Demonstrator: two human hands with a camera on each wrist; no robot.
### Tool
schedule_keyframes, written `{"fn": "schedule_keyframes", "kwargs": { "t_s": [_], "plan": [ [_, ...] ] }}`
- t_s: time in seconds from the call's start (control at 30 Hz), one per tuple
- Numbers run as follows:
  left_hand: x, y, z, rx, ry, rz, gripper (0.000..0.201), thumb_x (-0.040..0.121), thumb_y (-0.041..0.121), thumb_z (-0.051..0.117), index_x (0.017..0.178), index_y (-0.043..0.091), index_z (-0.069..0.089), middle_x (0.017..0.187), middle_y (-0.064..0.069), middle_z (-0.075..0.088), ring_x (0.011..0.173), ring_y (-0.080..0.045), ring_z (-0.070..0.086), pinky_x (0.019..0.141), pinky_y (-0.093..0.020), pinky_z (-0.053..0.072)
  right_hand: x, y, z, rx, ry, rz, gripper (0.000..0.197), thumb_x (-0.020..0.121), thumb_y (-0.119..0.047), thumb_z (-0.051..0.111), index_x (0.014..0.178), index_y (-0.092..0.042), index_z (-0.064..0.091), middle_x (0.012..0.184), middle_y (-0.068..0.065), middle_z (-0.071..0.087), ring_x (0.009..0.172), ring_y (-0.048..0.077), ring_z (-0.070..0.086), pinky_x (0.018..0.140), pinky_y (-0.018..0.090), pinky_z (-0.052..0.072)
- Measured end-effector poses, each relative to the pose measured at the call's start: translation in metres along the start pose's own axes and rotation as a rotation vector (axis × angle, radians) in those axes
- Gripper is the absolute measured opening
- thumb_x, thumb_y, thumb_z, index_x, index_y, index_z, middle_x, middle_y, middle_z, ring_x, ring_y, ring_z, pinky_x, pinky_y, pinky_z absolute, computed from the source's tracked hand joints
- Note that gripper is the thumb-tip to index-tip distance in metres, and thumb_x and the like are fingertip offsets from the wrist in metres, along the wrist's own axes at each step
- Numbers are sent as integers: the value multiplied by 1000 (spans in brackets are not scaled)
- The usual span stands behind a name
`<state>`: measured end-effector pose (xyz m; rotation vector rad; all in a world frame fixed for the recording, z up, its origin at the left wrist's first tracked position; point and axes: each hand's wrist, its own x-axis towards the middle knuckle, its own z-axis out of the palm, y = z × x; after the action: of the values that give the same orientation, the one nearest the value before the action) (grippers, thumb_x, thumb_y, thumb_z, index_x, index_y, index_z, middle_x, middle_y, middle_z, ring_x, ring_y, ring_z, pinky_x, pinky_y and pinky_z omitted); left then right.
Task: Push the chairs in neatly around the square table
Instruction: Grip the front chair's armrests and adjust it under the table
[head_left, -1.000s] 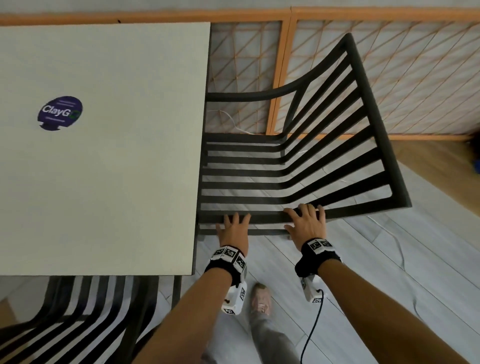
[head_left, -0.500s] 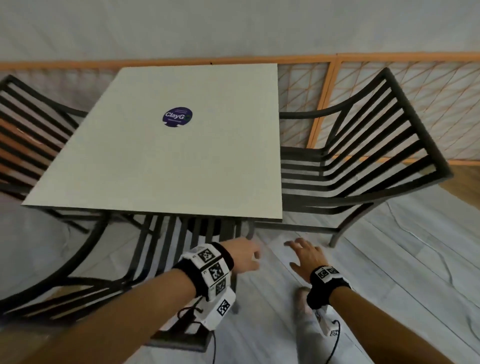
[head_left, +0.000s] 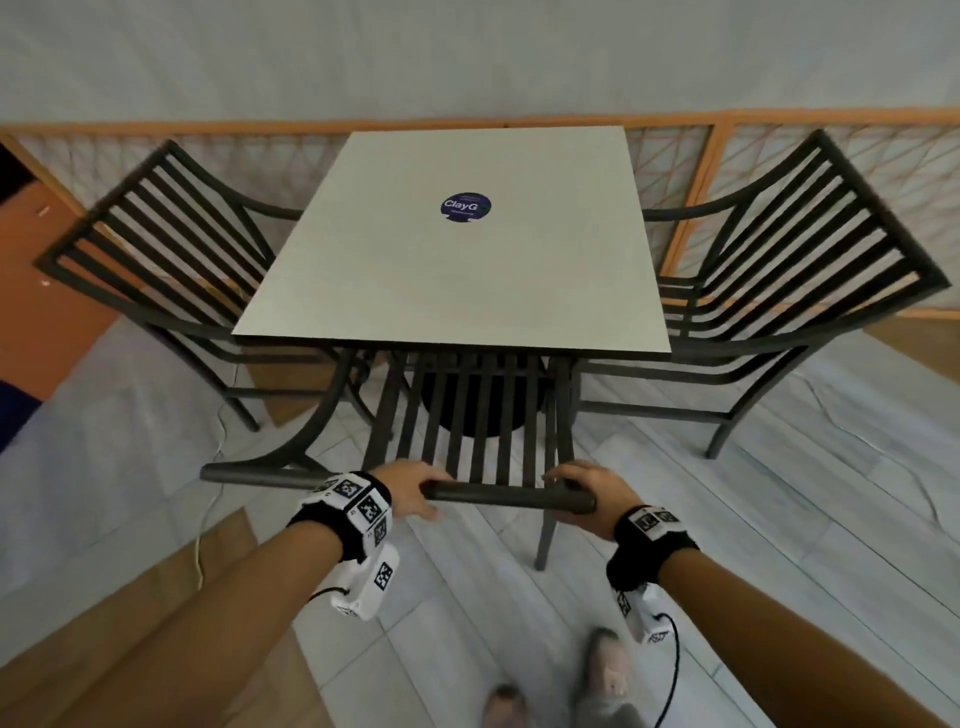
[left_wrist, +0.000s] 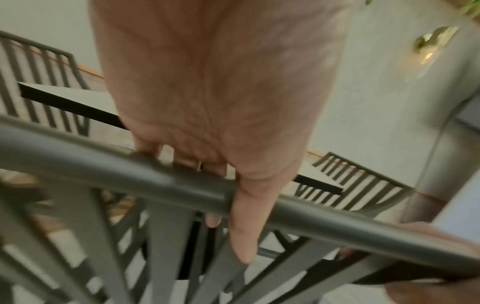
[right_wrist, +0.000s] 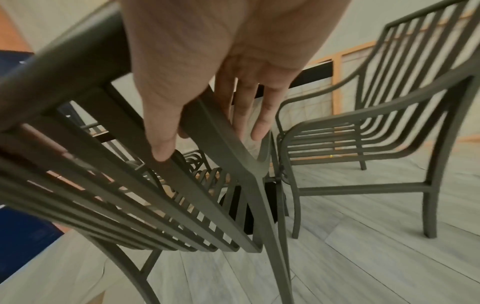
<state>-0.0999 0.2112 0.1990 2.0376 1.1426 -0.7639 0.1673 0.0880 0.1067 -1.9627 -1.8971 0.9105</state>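
Chairs first: three dark slatted metal ones sit around the square table (head_left: 452, 260). The near chair (head_left: 467, 415) is on the table's near edge, its seat front tucked just under that edge and its backrest toward the person. The left chair (head_left: 171, 244) sits at the table's left edge and the right chair (head_left: 795, 249) at the right edge, both facing in, with their seats partly under the tabletop.

Both hands are on the near chair's top rail (head_left: 498, 496). The left hand (head_left: 410, 488) grips it around the middle, fingers curled over the far side and the thumb coming down the near side; the left wrist view shows that wrap clearly, bar running right across under the palm. The right hand (head_left: 587, 493) is at the rail's right end, at the corner where it meets the side post. From the right wrist view the thumb lies across the front of the corner and the fingers reach behind it only loosely bent, so it's more of an easy hold than a tight clamp.

Tabletop is pale, with a round dark blue sticker (head_left: 466, 206) reading ClayG a bit past its centre toward the far edge. Under the table there's a dark round base (head_left: 478, 410), visible through the near chair's slats.

Pale plank floor (head_left: 779, 519), a wooden lattice railing (head_left: 675, 208) along the wall behind, and the person's shoes (head_left: 602, 670) at the bottom of the head view.
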Motion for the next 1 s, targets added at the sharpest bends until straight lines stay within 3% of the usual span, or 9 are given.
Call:
{"fn": "schedule_keyframes", "kwargs": {
  "t_s": [0.1, 0.27, 0.43, 0.7, 0.9, 1.0],
  "plan": [
    [-2, -32, 5, 110, 136, -54, 35, 90, 24, 56, 124, 30, 59, 120, -3, 66, 115, -27, 60, 101, -42, 46, -11, -9, -3, -6, 80, -8, 15, 77, -35, 69, 89, -37, 63, 88, -6, 68, 79, 13, 61, 75, 39, 54],
    [-3, -65, 20, 122, 399, -164, 14, 90, 28, 53, 87, 26, 67, 90, -1, 72, 93, -25, 67, 94, -42, 47, -23, -15, 2, -68, 142, -20, 9, 82, -31, 65, 89, -26, 64, 80, -4, 68, 71, 14, 61, 70, 36, 54],
    [0, -58, 36, 106, 434, -143, 12, 89, 30, 56, 79, 30, 60, 88, 0, 69, 95, -26, 62, 98, -45, 41, -33, -13, 1, -55, 119, 2, 8, 85, -28, 64, 90, -23, 60, 79, -2, 68, 71, 17, 62, 70, 36, 54],
    [-7, -57, 53, 73, 460, -185, 14, 90, 27, 55, 87, 25, 68, 90, -1, 70, 99, -26, 60, 100, -46, 32, -50, -16, 12, -52, 175, -6, 8, 84, -23, 65, 88, -22, 59, 80, -2, 67, 70, 16, 62, 68, 36, 54],
    [-11, -52, 56, 38, 513, -237, 19, 90, 21, 51, 79, 30, 62, 93, 1, 69, 109, -27, 53, 112, -51, 21, -52, -25, 14, -39, 210, 36, 8, 83, -23, 65, 85, -19, 58, 79, -1, 66, 70, 19, 60, 68, 35, 52],
    [-13, -54, 58, 27, 515, -226, 17, 91, 25, 53, 85, 26, 68, 93, 1, 69, 110, -26, 54, 115, -53, 18, -56, -27, 13, -39, 159, 27, 8, 84, -25, 64, 86, -21, 58, 78, -1, 65, 69, 18, 59, 68, 34, 52]
  ]
}}
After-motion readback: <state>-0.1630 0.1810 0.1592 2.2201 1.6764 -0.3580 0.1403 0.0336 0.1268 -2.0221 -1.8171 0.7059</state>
